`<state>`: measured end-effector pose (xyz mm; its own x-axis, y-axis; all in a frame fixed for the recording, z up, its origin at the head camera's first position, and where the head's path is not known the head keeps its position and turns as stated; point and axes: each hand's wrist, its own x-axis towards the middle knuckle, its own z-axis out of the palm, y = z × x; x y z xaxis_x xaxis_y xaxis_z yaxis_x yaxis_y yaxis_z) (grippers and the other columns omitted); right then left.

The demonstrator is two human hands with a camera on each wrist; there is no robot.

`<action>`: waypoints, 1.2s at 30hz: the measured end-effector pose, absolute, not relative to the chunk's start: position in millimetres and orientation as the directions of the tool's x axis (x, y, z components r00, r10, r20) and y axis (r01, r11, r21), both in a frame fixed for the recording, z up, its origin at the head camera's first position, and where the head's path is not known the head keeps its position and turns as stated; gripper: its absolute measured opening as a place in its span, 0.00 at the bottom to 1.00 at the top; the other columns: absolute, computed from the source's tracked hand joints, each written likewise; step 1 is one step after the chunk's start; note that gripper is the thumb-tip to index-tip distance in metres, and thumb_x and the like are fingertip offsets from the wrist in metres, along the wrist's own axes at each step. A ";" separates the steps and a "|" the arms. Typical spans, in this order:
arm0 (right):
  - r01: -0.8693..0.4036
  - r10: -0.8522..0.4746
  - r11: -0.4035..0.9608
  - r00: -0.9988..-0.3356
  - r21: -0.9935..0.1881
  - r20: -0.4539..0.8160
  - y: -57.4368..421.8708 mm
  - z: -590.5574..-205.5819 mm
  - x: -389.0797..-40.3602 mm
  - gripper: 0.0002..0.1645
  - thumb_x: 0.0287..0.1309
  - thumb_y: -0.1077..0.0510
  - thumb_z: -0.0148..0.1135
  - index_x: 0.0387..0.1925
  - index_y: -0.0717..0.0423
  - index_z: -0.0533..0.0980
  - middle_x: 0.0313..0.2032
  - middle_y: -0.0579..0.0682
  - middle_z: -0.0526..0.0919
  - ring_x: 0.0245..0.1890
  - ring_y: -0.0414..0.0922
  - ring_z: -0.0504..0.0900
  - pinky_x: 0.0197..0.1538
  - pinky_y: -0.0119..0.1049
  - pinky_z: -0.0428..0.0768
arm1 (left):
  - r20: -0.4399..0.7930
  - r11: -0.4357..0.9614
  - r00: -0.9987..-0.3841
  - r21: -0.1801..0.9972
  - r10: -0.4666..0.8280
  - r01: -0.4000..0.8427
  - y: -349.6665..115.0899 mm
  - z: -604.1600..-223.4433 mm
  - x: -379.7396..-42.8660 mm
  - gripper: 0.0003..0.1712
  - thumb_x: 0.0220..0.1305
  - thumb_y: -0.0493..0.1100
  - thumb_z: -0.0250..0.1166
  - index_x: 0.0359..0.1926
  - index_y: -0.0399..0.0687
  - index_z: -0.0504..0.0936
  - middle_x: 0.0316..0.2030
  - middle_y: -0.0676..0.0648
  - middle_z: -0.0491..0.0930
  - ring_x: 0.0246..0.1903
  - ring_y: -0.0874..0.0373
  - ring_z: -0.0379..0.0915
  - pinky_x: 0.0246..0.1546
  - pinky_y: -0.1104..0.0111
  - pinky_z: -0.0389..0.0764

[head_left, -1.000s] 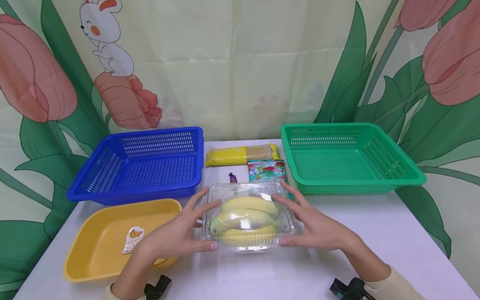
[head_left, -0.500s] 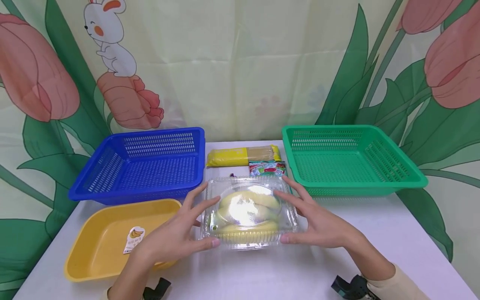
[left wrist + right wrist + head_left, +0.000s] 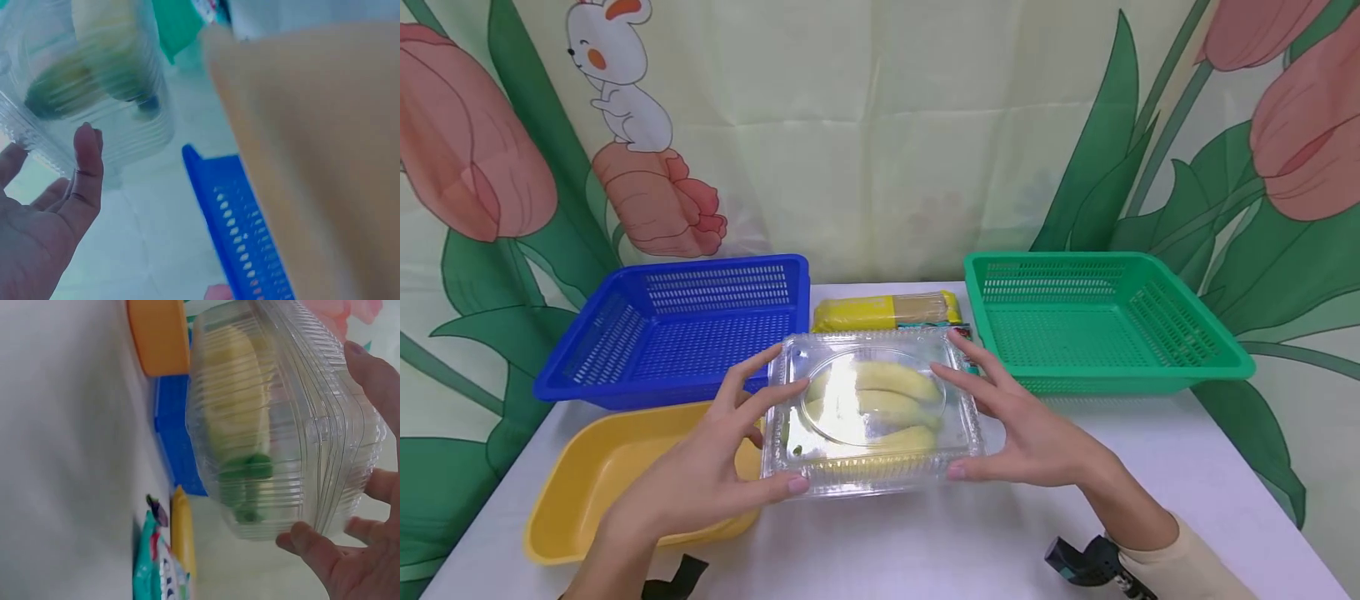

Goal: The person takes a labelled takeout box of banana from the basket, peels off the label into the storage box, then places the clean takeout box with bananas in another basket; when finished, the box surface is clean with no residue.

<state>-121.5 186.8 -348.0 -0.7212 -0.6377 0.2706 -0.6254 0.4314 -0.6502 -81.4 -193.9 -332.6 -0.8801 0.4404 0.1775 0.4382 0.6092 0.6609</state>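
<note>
A clear plastic clamshell box (image 3: 820, 458) with bananas (image 3: 887, 406) inside is held up between both hands, its lid down. My left hand (image 3: 718, 458) grips its left side, thumb at the near edge and fingers spread over the lid's left border. On the opposite side, my right hand (image 3: 1030, 433) holds it the same way, thumb at the near right corner. In the right wrist view the box (image 3: 250, 412) stands apart from the white tabletop, tilted. The left wrist view shows the left hand's fingers (image 3: 87, 162) against the box wall.
A blue basket (image 3: 662, 390) stands back left, a green basket (image 3: 1120, 367) back right. The yellow basin (image 3: 576, 508) lies near left, partly under the left hand. Behind the box are a yellow packet (image 3: 857, 315), a teal packet (image 3: 147, 562) and a small purple-wrapped sweet (image 3: 157, 510).
Both hands have raised the box of bananas and shifted it left, toward the yellow basin. It now covers the purple sweet and most of the teal packet in the head view.
</note>
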 end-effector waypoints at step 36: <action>-0.751 -0.588 0.280 -0.627 -0.598 0.511 47.9 -321.8 -216.5 0.58 0.46 0.45 0.83 0.77 0.36 0.63 0.82 0.38 0.36 0.80 0.49 0.52 0.63 0.51 0.79 | 0.436 0.648 -0.877 0.613 0.200 0.453 -294.9 -299.2 -127.8 0.54 0.49 0.37 0.82 0.75 0.64 0.69 0.81 0.61 0.42 0.73 0.54 0.53 0.53 0.89 0.68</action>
